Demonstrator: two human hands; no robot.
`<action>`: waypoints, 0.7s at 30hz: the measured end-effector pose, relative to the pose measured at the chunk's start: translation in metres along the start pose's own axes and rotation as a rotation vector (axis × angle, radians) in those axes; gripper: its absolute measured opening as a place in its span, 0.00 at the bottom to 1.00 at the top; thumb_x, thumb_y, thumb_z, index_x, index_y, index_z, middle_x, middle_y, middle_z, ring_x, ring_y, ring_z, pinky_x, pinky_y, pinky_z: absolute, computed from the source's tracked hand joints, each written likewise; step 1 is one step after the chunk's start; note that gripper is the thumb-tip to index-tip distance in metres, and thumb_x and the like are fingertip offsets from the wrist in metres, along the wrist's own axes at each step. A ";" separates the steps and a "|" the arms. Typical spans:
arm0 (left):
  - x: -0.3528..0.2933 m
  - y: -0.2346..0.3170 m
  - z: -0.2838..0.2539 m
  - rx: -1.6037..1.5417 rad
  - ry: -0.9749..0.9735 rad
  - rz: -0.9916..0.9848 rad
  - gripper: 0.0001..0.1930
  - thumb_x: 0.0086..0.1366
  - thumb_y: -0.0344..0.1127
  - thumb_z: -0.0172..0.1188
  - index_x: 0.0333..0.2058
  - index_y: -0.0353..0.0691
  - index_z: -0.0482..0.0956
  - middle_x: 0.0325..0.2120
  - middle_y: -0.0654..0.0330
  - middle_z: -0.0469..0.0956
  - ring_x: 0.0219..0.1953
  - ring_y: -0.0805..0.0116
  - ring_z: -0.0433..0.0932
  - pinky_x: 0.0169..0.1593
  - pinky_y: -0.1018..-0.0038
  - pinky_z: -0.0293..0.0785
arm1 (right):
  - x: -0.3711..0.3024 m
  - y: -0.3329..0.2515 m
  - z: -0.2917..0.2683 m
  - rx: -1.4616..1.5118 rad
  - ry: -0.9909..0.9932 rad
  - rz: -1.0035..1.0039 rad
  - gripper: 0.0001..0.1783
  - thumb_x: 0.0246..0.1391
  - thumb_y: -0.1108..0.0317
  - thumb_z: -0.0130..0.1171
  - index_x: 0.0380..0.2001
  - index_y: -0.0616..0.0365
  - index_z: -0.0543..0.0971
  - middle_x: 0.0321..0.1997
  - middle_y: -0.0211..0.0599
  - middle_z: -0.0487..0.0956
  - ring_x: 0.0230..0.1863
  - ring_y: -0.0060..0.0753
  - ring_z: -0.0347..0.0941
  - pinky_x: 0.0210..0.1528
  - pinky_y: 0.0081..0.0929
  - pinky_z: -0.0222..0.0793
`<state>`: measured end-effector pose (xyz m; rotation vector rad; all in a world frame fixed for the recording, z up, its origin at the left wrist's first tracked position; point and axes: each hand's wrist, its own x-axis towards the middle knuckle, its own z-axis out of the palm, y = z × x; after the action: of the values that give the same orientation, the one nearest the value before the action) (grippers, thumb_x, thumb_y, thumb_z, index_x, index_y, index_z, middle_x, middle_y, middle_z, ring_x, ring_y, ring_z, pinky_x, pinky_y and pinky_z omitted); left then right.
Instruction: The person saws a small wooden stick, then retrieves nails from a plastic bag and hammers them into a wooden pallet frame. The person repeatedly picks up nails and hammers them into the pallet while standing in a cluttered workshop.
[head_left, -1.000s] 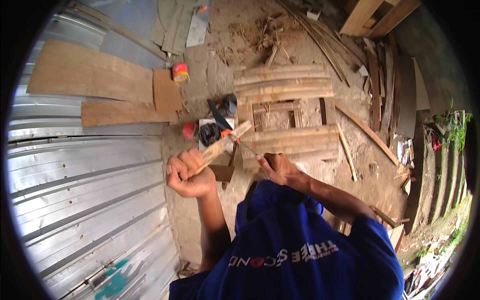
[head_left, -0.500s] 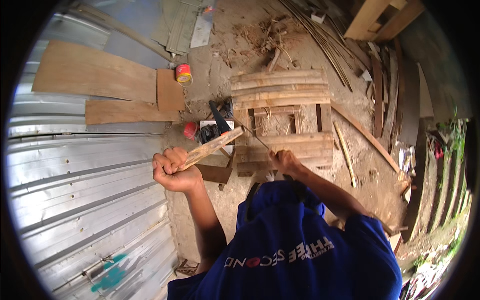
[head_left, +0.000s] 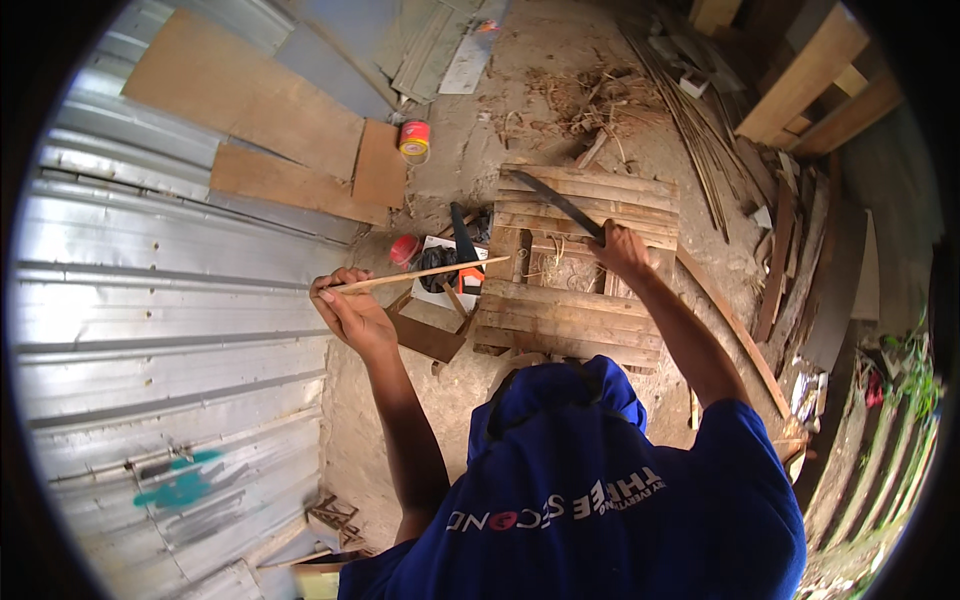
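A slatted wooden platform point(head_left: 570, 312) is occupying the centre of the frame. Corrugated metal sheeting point(head_left: 180, 330) is lining the left side, with plywood boards point(head_left: 240, 90) overlapping it at upper left. A red-and-yellow can point(head_left: 414, 138) is standing above centre-left. A white box point(head_left: 430, 297) is sitting left of the platform, partly obscured by the wooden strip point(head_left: 430, 273).

The left hand point(head_left: 355, 312), centre-left, is gripping the strip's left end; the strip's long axis is running nearly level, rising slightly rightward. The right hand point(head_left: 622, 250) is closing around the handle of a dark blade point(head_left: 558, 204), which is pointing toward upper left.

Compared with half a second earlier, the blade is showing higher in the frame, clear of the strip, and the strip is presenting a narrower face.
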<state>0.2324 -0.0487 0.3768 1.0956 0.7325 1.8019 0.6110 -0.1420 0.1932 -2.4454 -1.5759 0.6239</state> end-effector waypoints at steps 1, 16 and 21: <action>0.000 0.002 -0.006 0.038 0.038 -0.010 0.13 0.72 0.44 0.52 0.42 0.40 0.67 0.33 0.60 0.69 0.37 0.68 0.69 0.47 0.63 0.71 | 0.012 0.007 -0.005 -0.048 0.015 -0.032 0.32 0.58 0.43 0.57 0.46 0.65 0.70 0.38 0.51 0.81 0.36 0.50 0.81 0.36 0.41 0.80; -0.027 0.028 -0.067 0.232 0.506 -0.258 0.19 0.67 0.46 0.61 0.47 0.37 0.75 0.45 0.51 0.80 0.46 0.60 0.81 0.44 0.67 0.83 | 0.023 -0.003 0.010 0.133 0.453 -0.373 0.22 0.55 0.60 0.61 0.51 0.58 0.74 0.51 0.48 0.74 0.54 0.53 0.69 0.54 0.48 0.65; -0.025 0.031 -0.066 0.217 0.472 -0.271 0.20 0.67 0.47 0.60 0.49 0.37 0.75 0.46 0.51 0.79 0.48 0.59 0.81 0.48 0.63 0.81 | -0.014 -0.038 0.036 0.613 0.244 -0.176 0.19 0.57 0.57 0.61 0.45 0.59 0.78 0.40 0.51 0.79 0.43 0.53 0.76 0.45 0.42 0.72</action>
<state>0.1672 -0.0876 0.3637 0.6597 1.3173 1.7867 0.5593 -0.1410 0.1773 -1.8329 -1.2498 0.6313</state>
